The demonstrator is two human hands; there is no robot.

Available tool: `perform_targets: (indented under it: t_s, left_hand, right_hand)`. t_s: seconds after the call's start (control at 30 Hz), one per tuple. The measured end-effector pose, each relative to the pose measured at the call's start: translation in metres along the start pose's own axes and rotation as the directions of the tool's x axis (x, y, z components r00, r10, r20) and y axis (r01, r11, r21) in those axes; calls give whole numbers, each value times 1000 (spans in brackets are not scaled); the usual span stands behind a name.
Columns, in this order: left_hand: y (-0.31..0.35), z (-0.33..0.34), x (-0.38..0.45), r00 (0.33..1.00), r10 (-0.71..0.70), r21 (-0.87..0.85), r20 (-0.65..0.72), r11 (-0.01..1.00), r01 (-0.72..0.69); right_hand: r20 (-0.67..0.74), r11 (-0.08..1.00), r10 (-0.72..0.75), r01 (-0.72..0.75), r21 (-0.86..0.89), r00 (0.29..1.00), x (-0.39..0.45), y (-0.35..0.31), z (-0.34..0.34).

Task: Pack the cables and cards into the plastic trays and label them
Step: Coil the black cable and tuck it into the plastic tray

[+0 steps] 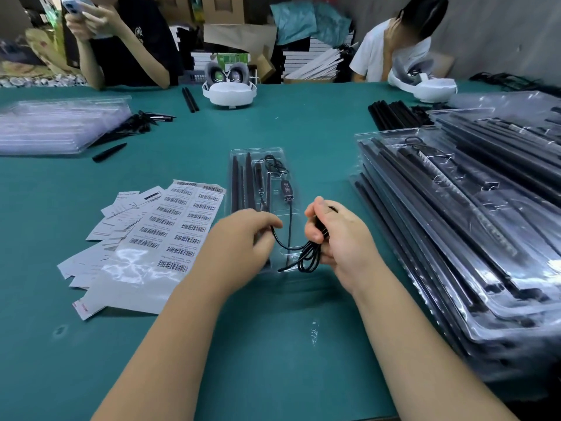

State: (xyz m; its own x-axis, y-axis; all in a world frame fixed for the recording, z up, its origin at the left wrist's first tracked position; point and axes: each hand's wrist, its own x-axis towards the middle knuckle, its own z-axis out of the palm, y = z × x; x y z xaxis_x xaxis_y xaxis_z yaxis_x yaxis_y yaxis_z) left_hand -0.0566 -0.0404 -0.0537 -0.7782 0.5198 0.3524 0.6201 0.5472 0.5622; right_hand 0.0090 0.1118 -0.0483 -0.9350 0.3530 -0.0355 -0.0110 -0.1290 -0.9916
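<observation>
The green table [91, 344] carries stacked filled trays [473, 226] at three o'clock; a barcode label sheet [170, 235] at nine; the open clear tray [258, 177] at centre; right hand [337, 235] grips the coiled black cable [308, 253] over the tray's near end; left hand [243, 235] pinches its loose strand.

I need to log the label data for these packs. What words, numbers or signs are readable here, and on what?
No text reads clearly.
Barcode label sheet: rows of barcodes with small print beneath, too small to read.
White cards: printed lines, blurred.
Cable's inline controller: button markings, too small to read.
Black T-shirt of the person opposite: a pale graphic, unreadable.
</observation>
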Motion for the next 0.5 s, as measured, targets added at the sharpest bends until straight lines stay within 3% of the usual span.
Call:
perform_targets:
  t_s: [0.17,0.3,0.5]
  left_hand:
    - [16,9,-6,994,111,-180,-10,977,-111]
    - [15,16,-6,998,23,-266,57,964,-7]
    - [18,15,-6,992,25,-309,123,951,14]
  right_hand:
    - [-86,1000,-12,13,20,996,2,3,4]
    - [-223,998,-47,37,-46,974,8,8,4]
    - [-147,989,-87,68,-129,985,4,10,6]
